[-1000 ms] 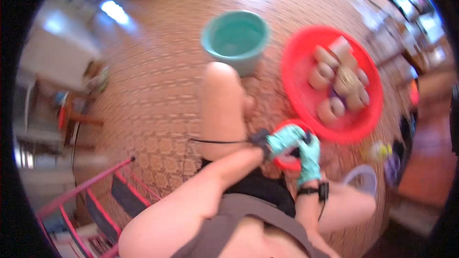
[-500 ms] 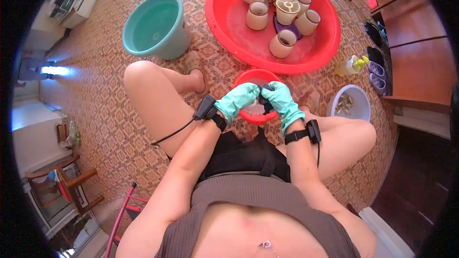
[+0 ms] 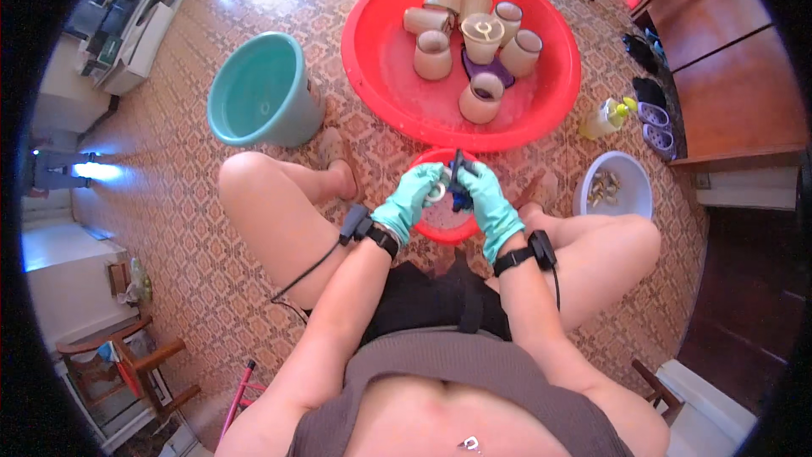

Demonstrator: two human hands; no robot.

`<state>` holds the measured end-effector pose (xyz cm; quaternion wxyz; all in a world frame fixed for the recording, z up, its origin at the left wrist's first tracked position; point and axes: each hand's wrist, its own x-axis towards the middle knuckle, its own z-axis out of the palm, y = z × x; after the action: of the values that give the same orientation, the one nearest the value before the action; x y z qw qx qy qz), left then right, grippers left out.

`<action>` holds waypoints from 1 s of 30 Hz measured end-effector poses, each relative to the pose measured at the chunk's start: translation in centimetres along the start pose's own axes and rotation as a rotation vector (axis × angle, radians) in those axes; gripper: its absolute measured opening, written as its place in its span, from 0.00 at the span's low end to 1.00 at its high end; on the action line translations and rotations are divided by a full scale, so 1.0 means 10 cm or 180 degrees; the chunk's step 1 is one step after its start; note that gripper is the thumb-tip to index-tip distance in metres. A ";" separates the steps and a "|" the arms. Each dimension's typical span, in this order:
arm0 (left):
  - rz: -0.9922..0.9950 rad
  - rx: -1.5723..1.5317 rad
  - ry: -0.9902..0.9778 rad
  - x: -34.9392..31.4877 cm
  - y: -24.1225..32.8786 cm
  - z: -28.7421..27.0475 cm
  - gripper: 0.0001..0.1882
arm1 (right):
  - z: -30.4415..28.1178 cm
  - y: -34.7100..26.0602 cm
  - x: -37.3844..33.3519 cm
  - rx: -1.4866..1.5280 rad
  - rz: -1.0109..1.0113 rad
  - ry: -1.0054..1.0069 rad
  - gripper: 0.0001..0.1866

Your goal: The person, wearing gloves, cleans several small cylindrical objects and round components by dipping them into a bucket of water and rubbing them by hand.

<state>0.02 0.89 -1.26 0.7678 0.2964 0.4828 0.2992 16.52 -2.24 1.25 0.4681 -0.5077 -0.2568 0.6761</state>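
Both my hands wear mint-green rubber gloves and work over a small red basin (image 3: 444,224) with wet, whitish contents. My left hand (image 3: 409,200) is closed on a small pale ring-shaped piece (image 3: 436,193), partly hidden by its fingers. Beside it, my right hand (image 3: 491,206) grips a dark blue and black cloth or scrubber (image 3: 461,196); its exact kind is unclear. Beyond them, a large red tub (image 3: 381,100) holds several cream lampshade-like cups (image 3: 432,57), some upright, some lying over. A purple item (image 3: 501,74) lies among them in shallow water.
A teal bucket (image 3: 300,89) stands at the left. To the right are a pale lilac bowl (image 3: 640,195) of small brassy pieces, a pump bottle (image 3: 602,118) of yellowish liquid and lilac clogs (image 3: 656,129). A wooden cabinet (image 3: 727,93) borders the right side.
My hands have moved slightly apart, bringing the pale ring into sight at the left hand. The dark cloth or scrubber is now on the right hand's side. The whole view has shifted a little.
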 end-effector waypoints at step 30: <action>-0.0159 0.0882 -0.0129 0.17 -0.25 -0.03 0.10 | -0.03 0.25 -0.05 -0.2312 0.0031 -0.0189 0.12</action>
<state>0.80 0.58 -4.22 0.7364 0.3934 0.5111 0.2044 15.88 -3.79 -0.65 0.2464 -0.6222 -0.4913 0.5575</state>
